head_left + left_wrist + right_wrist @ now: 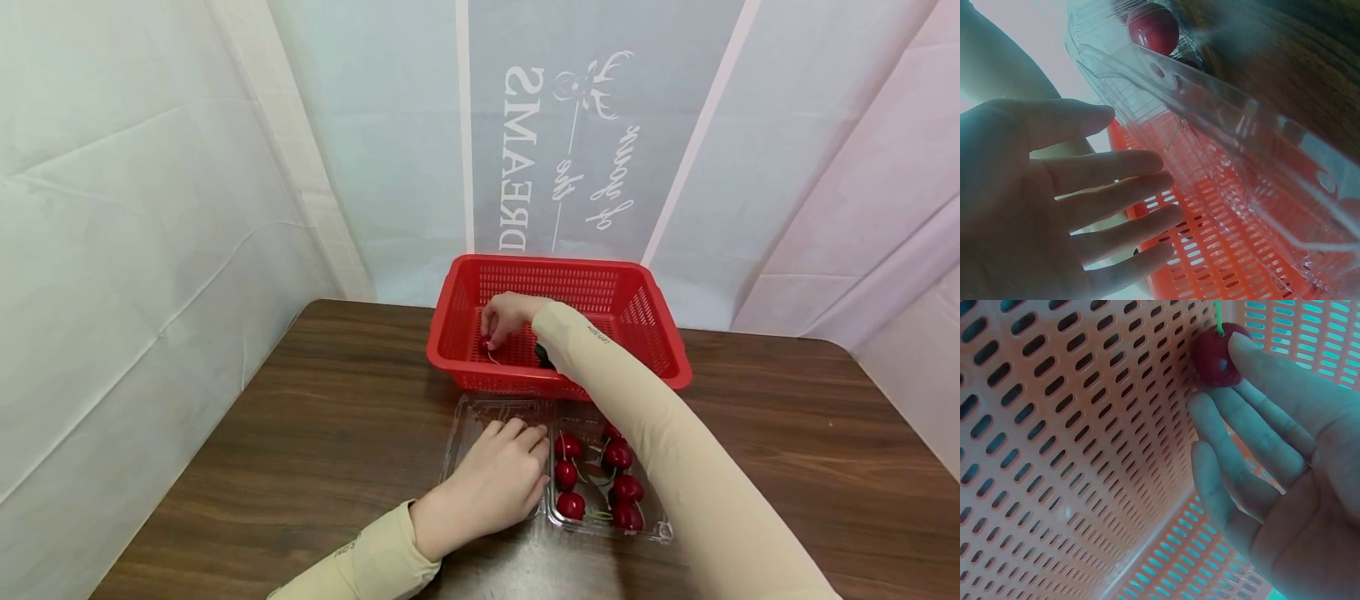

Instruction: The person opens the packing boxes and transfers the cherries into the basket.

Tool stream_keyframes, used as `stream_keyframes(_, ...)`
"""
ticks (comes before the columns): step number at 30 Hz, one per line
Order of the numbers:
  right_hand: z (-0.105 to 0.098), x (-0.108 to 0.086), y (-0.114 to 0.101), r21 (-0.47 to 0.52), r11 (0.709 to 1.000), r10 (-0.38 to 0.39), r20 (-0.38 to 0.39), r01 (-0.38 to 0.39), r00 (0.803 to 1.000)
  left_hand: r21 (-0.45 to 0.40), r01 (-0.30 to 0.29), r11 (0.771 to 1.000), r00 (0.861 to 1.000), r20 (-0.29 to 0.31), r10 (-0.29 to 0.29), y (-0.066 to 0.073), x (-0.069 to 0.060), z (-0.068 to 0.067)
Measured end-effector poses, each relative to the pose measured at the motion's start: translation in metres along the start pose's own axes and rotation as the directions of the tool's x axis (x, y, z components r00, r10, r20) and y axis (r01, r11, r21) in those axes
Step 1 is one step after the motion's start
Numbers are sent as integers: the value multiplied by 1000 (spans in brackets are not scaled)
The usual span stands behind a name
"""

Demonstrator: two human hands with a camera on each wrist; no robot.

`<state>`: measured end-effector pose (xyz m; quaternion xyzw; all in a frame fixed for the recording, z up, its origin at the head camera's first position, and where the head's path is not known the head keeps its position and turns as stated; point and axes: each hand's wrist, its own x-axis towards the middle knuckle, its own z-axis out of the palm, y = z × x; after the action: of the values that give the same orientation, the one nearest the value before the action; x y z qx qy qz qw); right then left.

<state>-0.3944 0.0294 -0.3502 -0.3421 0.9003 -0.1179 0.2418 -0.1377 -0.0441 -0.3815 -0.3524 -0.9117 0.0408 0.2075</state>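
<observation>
My right hand [512,314] reaches into the red perforated basket [558,264] and pinches a dark red cherry [486,342] between thumb and fingertips near the left end. In the right wrist view this cherry [1216,357], with its green stem up, is close to the basket's side wall. My left hand [491,477] lies over the lid half of a clear plastic clamshell box [467,425], its fingers loosely extended in the left wrist view. Several cherries with stems [617,454] lie in the box's right half, partly hidden by my right sleeve.
The basket stands at the back of the dark wooden table [337,400], just behind the clamshell box. Pale fabric curtains [390,150] hang behind the table and at both sides. My right forearm crosses over the basket's front rim and the box's right edge.
</observation>
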Motion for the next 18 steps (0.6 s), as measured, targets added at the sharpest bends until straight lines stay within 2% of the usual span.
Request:
stream_keyframes(9, 1, 4, 1, -1, 1000, 5, -10, -5, 1000, 4, -3, 1000, 1000, -7, 3, 0, 0, 0)
stream_keyframes(18, 1, 0, -4, -16, 1000, 15, -10, -15, 1000, -7, 1, 1000, 1000, 1, -1, 0, -1, 1)
